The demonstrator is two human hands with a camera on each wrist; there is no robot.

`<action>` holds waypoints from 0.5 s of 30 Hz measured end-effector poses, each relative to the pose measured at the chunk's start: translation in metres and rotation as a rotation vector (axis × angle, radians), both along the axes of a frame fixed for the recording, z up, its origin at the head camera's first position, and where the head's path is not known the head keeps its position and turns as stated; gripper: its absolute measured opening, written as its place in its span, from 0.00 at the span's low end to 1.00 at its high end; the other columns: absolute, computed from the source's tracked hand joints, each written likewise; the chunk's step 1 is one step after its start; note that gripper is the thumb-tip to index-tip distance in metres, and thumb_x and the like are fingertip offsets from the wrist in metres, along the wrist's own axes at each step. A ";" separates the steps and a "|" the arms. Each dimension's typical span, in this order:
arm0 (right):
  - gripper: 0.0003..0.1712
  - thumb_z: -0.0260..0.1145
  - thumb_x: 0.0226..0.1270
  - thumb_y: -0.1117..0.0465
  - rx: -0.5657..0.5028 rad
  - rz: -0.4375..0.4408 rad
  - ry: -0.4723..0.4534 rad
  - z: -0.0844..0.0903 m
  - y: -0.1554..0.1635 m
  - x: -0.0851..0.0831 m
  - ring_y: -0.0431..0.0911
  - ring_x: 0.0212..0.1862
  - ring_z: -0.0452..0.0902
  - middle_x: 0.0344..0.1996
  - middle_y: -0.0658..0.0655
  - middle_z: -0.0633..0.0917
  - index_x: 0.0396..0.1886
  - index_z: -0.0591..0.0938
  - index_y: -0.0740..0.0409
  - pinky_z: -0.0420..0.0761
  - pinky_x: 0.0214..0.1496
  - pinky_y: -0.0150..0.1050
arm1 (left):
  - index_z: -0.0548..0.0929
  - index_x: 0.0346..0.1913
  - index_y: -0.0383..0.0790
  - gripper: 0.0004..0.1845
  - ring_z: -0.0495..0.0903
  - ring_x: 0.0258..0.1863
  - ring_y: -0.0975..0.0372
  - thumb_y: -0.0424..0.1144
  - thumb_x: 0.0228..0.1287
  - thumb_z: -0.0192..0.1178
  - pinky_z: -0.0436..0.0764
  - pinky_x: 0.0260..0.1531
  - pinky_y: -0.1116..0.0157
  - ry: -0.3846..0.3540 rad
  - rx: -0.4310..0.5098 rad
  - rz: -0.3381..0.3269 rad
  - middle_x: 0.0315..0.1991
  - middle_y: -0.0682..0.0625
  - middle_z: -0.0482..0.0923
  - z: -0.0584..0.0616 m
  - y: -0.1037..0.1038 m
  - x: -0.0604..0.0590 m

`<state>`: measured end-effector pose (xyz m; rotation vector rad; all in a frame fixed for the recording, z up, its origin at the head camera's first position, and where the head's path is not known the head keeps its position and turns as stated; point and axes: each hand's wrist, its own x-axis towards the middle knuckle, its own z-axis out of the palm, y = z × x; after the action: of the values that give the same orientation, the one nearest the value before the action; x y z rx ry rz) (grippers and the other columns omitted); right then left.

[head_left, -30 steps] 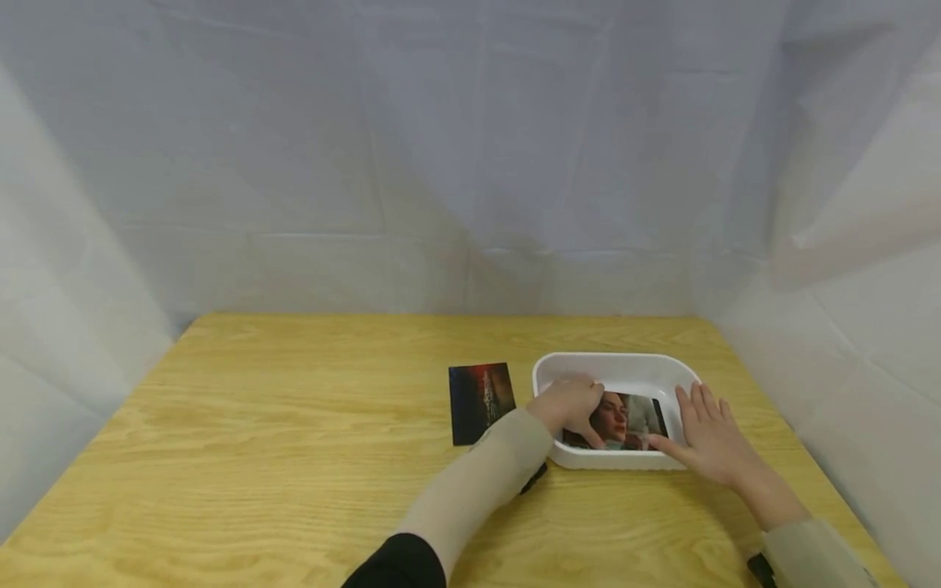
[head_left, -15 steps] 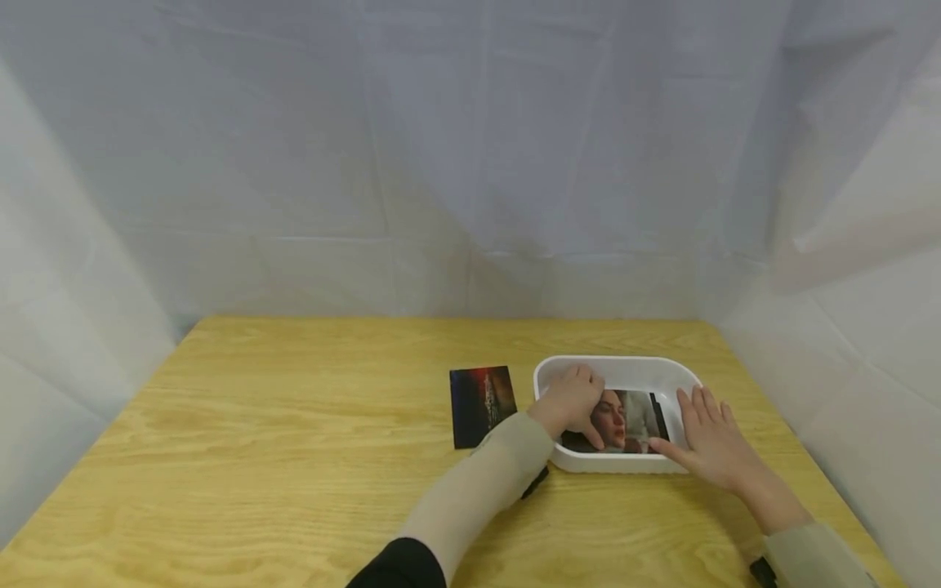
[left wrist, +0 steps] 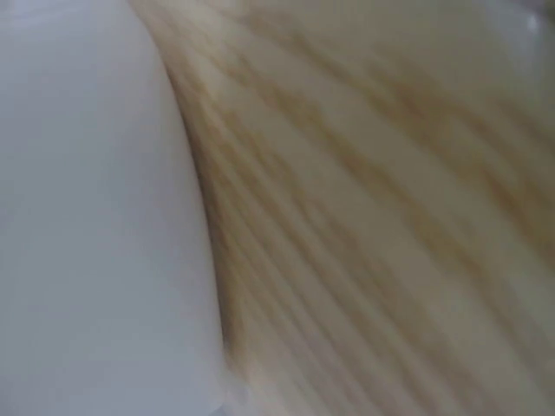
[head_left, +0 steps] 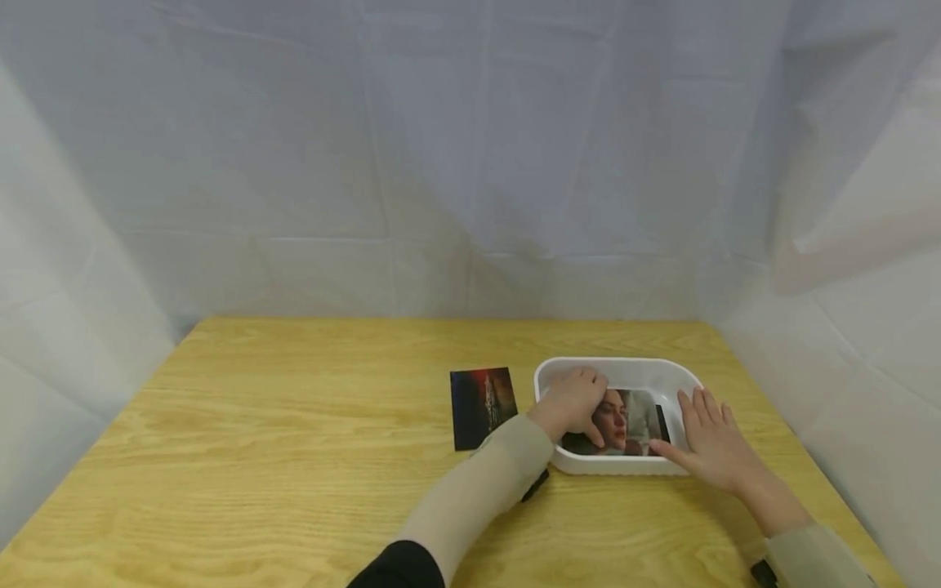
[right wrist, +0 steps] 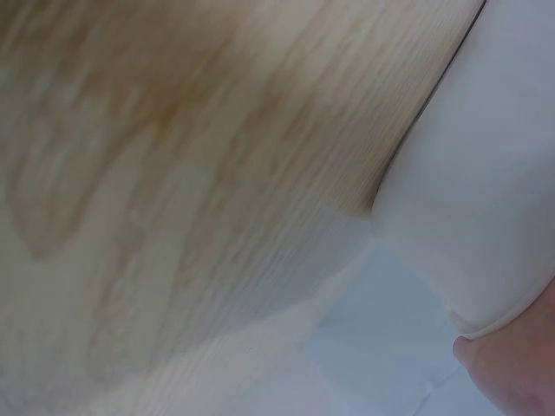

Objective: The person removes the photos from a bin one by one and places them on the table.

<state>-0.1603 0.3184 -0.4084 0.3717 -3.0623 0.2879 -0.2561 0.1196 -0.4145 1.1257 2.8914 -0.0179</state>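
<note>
My left hand (head_left: 572, 402) is inside the white tray (head_left: 619, 367), at its left end. The fingers are curled down over the left edge of the portrait photo (head_left: 625, 420), and the thumb lies on the print, so this grip is holding the photo. The photo lies in the tray bottom, face up, with its dark right border just beside my right fingertips.

My right hand (head_left: 711, 445) lies on the tray's near right corner. Its fingers are straight and spread, and the thumb points left along the near rim. This grip is wide and flat and holds nothing; it rests on the rim.

The tray sits on the wooden bench (head_left: 294, 457), toward the right and near side. A second, dark photo card (head_left: 482, 406) lies flat on the bench just left of the tray. It is apart from the tray wall and close to my left sleeve (head_left: 478, 482).

My left hand covers the photo's left part, so I cannot tell how that edge lies against the tray wall.

Left wrist view: blurred; only a white surface (left wrist: 95, 217) against wood grain. Right wrist view: also blurred; the tray's outer wall (right wrist: 486, 191) over the bench, with a bit of skin at the lower right corner.

A pale cloth backdrop (head_left: 470, 163) closes off the bench at the back and on both sides.
</note>
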 end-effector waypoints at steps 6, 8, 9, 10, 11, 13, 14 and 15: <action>0.53 0.51 0.60 0.37 -0.012 -0.004 -0.023 0.000 0.003 0.001 0.69 0.62 0.33 0.59 0.82 0.44 0.61 0.47 0.81 0.37 0.57 0.63 | 0.68 0.54 0.48 0.41 0.63 0.51 0.64 0.63 0.34 0.66 0.64 0.50 0.68 -0.003 0.026 -0.039 0.51 0.54 0.65 -0.003 0.003 0.000; 0.53 0.50 0.60 0.37 -0.014 -0.006 -0.027 0.000 0.004 0.001 0.69 0.63 0.32 0.60 0.82 0.44 0.62 0.46 0.81 0.37 0.57 0.63 | 0.68 0.54 0.50 0.39 0.63 0.52 0.64 0.63 0.36 0.65 0.64 0.51 0.68 0.007 0.026 -0.049 0.52 0.54 0.65 -0.003 0.003 0.000; 0.53 0.50 0.60 0.37 -0.016 -0.007 -0.030 0.000 0.004 0.001 0.68 0.63 0.32 0.60 0.82 0.44 0.62 0.46 0.81 0.36 0.57 0.63 | 0.68 0.54 0.50 0.38 0.63 0.52 0.64 0.62 0.37 0.65 0.64 0.50 0.68 0.012 0.029 -0.051 0.52 0.54 0.65 -0.002 0.003 -0.001; 0.53 0.50 0.60 0.37 -0.016 -0.009 -0.032 0.000 0.004 0.000 0.68 0.63 0.32 0.60 0.82 0.43 0.62 0.46 0.81 0.37 0.57 0.63 | 0.68 0.54 0.51 0.37 0.63 0.52 0.64 0.62 0.38 0.64 0.65 0.50 0.68 0.015 0.034 -0.052 0.52 0.55 0.65 -0.002 0.003 -0.001; 0.53 0.50 0.60 0.37 -0.016 -0.009 -0.033 -0.001 0.005 0.000 0.68 0.63 0.32 0.60 0.82 0.43 0.62 0.46 0.80 0.37 0.57 0.63 | 0.69 0.54 0.51 0.36 0.64 0.52 0.64 0.61 0.39 0.64 0.65 0.50 0.68 0.021 0.041 -0.056 0.51 0.55 0.66 -0.002 0.004 -0.002; 0.53 0.51 0.60 0.38 -0.018 -0.007 -0.031 -0.001 0.005 0.000 0.68 0.63 0.32 0.60 0.82 0.44 0.62 0.46 0.81 0.37 0.57 0.63 | 0.71 0.53 0.52 0.32 0.66 0.50 0.65 0.60 0.43 0.63 0.66 0.48 0.68 0.033 0.067 -0.067 0.49 0.55 0.67 0.000 0.004 -0.002; 0.53 0.51 0.60 0.38 -0.019 -0.007 -0.032 -0.001 0.005 0.000 0.69 0.63 0.32 0.60 0.82 0.44 0.62 0.46 0.81 0.37 0.57 0.64 | 0.72 0.52 0.52 0.29 0.67 0.49 0.65 0.58 0.45 0.62 0.67 0.47 0.69 0.044 0.082 -0.073 0.48 0.55 0.69 0.000 0.004 -0.002; 0.53 0.51 0.60 0.38 -0.019 -0.006 -0.028 0.000 0.005 0.000 0.69 0.62 0.33 0.59 0.82 0.44 0.62 0.47 0.81 0.37 0.57 0.64 | 0.72 0.52 0.52 0.27 0.68 0.48 0.66 0.57 0.48 0.62 0.67 0.47 0.69 0.052 0.095 -0.079 0.47 0.56 0.69 0.001 0.004 -0.002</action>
<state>-0.1606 0.3235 -0.4087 0.3612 -3.0851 0.3240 -0.2581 0.1236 -0.4130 1.2724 2.9197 0.0900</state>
